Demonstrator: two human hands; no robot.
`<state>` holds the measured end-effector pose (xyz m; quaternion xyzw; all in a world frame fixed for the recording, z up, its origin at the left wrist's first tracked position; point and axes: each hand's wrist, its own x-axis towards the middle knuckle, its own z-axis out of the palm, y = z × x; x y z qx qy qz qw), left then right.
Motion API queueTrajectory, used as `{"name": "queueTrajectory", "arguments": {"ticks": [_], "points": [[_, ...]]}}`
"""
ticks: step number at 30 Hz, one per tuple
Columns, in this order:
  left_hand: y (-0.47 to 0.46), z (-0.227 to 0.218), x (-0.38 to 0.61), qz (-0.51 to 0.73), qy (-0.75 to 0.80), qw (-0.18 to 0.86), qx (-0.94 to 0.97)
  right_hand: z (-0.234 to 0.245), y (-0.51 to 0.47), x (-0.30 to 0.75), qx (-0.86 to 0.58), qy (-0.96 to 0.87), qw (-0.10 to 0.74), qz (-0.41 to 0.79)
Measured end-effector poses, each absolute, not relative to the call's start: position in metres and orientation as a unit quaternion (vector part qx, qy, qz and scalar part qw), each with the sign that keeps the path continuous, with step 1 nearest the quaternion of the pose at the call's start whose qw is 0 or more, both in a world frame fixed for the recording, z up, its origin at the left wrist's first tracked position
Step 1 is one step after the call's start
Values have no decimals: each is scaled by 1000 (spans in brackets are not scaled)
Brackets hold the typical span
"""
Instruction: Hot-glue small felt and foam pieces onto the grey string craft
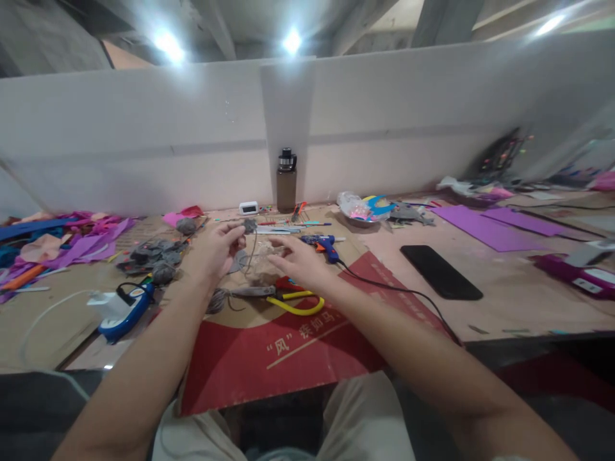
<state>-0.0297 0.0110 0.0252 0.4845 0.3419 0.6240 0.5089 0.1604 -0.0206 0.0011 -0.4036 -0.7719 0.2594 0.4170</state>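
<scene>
My left hand [217,248] is raised over the cardboard sheet [288,346] with its fingers curled, pinching a small grey fuzzy ball [249,225] on a thin wire. Close beside it, my right hand [298,259] has its fingers partly stretched toward the wire; whether it grips anything is hidden. Under the hands lie yellow-handled pliers [295,302] and a grey stem [250,292]. A blue glue gun [323,245] rests just past my right hand, its black cord running off to the right.
A dark bottle [286,180] and a small white clock [248,207] stand by the white partition. Grey pompoms [154,256], purple and pink scraps [67,240], a blue power strip [125,309], a black phone [441,272] and purple sheets [485,227] surround the cardboard.
</scene>
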Motion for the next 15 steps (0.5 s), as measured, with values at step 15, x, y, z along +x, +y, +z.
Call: {"name": "queueTrajectory", "arguments": {"ticks": [15], "points": [[18,12,-30,639,383,553,373,1,4,204,-474,-840,221,143]]}}
